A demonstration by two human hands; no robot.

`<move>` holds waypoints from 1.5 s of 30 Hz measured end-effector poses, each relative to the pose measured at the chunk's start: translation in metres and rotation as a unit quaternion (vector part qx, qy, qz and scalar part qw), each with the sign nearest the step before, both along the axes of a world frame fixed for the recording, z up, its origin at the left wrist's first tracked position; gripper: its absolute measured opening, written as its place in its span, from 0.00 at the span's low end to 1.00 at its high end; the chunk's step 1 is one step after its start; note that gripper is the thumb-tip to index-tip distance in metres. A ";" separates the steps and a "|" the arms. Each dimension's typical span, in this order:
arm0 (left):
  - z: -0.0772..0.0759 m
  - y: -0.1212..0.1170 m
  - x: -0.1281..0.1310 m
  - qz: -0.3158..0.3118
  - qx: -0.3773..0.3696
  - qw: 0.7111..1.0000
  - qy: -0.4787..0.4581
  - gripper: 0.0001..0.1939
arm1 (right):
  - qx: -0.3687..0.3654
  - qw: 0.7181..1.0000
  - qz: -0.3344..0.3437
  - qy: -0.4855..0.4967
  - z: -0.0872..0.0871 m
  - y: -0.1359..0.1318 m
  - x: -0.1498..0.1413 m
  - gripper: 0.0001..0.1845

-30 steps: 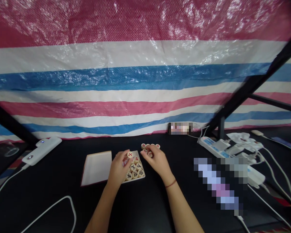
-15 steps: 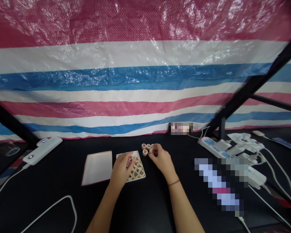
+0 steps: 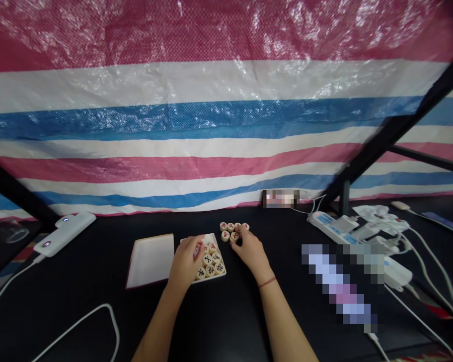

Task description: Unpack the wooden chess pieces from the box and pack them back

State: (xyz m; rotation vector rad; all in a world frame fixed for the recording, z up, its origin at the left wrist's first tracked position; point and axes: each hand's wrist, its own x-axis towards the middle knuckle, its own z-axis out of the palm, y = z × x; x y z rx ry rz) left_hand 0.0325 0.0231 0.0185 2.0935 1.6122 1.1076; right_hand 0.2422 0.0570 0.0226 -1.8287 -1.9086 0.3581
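Note:
A shallow white box [image 3: 222, 275] holds several round Chinese chess pieces [image 3: 210, 271] with black and red characters. Over its left side is my left hand [image 3: 184, 261], fingers curved and thumb apart, with no held piece that I can make out. Just right of the box, several red-marked pieces stand grouped in two rows on the black table, one of them a Chinese chess piece [image 3: 223, 227] at the back left. My right hand [image 3: 251, 251] has its thumb and fingers closed around a front-row chess piece [image 3: 233, 236], partly covered by the fingertips.
Left of the box lies its open lid [image 3: 151, 261], white inside. A white device [image 3: 66, 234] with a cable is at far left. Power strips [image 3: 334, 229] with plugs and cables, and a blurred-out screen [image 3: 337, 286], occupy the right. Striped sheeting [image 3: 211, 115] hangs behind.
My right hand has shifted slightly forward over the front row, uncovering more of the back-row pieces. My left hand has stayed over the box, moving slightly left.

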 end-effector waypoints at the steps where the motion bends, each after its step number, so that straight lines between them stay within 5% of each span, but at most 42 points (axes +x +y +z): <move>1: 0.000 0.000 0.000 0.000 -0.002 1.000 0.001 0.13 | -0.007 1.000 -0.003 -0.009 0.000 0.000 -0.001 0.14; 19: 0.004 0.001 -0.004 0.003 -0.024 1.000 0.007 0.13 | -0.021 0.998 -0.007 -0.065 0.004 -0.002 -0.005 0.08; 24: 0.004 0.000 -0.004 0.046 -0.039 0.994 0.087 0.13 | 0.021 0.999 -0.020 -0.034 0.015 -0.007 -0.006 0.04; 32: 0.011 -0.006 0.011 0.103 -0.097 0.964 0.226 0.15 | -0.065 0.986 0.142 0.060 0.020 -0.016 -0.038 0.17; 45: 0.014 -0.008 0.014 0.084 -0.105 0.975 0.178 0.10 | -0.058 0.988 0.145 0.013 0.010 -0.017 -0.049 0.20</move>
